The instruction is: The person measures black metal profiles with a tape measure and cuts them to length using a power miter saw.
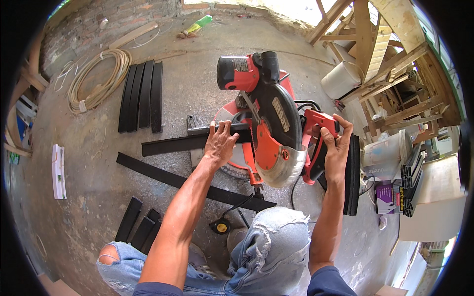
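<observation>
A red and black miter saw stands on the concrete floor before me. My right hand is wrapped round its red handle, at the right of the black blade guard. With fingers bent over it, my left hand holds a long black channel strip against the saw's fence, left of the blade. The strip's left end sticks out past the saw base. Nearer me, a second long black strip lies slantwise on the floor. The blade's cutting edge is mostly hidden by the guard.
More black strips lie at the left, with short pieces by my knee. A tape measure rests near my foot. Farther off are a coiled hose, a green bottle, white buckets and stacked timber.
</observation>
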`<control>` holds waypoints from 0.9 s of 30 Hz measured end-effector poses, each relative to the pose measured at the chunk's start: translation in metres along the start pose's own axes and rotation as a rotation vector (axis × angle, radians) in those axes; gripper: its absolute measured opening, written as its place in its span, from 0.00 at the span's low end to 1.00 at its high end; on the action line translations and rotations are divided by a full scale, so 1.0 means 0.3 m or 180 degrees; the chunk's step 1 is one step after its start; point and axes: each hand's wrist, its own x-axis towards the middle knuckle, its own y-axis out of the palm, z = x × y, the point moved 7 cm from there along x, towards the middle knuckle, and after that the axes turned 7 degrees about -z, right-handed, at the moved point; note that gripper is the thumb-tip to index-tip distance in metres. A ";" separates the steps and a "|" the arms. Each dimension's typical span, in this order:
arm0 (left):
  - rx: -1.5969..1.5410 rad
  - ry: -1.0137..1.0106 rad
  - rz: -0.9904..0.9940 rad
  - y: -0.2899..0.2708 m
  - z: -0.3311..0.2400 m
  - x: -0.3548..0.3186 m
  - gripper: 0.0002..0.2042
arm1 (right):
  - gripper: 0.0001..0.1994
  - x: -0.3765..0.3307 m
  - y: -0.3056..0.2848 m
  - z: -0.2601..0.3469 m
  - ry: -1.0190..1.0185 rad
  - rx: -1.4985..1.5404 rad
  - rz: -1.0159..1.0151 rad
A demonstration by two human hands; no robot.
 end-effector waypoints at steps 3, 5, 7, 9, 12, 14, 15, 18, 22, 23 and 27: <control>-0.0083 -0.0051 0.0025 0.008 0.002 -0.001 0.16 | 0.17 0.020 -0.002 -0.028 0.0620 0.0588 -0.0041; -0.0119 -0.0043 -0.0029 0.009 0.005 -0.007 0.17 | 0.16 0.018 0.005 -0.048 0.0866 0.0832 0.0124; -0.0118 -0.0040 -0.0024 -0.001 0.003 -0.011 0.17 | 0.12 0.018 0.013 -0.055 0.0820 0.0716 0.0115; -0.0137 -0.0057 -0.0072 -0.004 0.005 -0.008 0.17 | 0.16 0.017 0.014 -0.059 0.1079 0.1005 0.0125; -0.0160 -0.0032 -0.0109 -0.009 0.000 -0.007 0.17 | 0.22 0.020 0.004 -0.068 0.0992 0.0814 0.0131; -0.0186 -0.0031 -0.0203 -0.008 0.002 -0.007 0.18 | 0.24 0.019 0.006 -0.062 0.1047 0.0858 0.0286; -0.0228 0.0045 -0.0247 0.000 -0.013 -0.003 0.18 | 0.24 0.018 0.001 -0.057 0.1120 0.1011 0.0242; -0.0167 -0.0085 -0.0185 0.005 0.004 -0.003 0.18 | 0.23 0.031 0.017 -0.061 0.1208 0.1357 0.0291; -0.0123 -0.0092 -0.0217 -0.008 0.018 -0.014 0.17 | 0.21 0.048 0.026 -0.062 0.1207 0.1210 0.0277; -0.0080 -0.0066 -0.0247 -0.010 0.016 -0.011 0.17 | 0.22 0.057 0.028 -0.060 0.1221 0.1281 0.0263; -0.0166 0.0049 -0.0242 0.010 -0.014 -0.006 0.19 | 0.20 0.083 0.018 -0.071 0.1281 0.1240 0.0316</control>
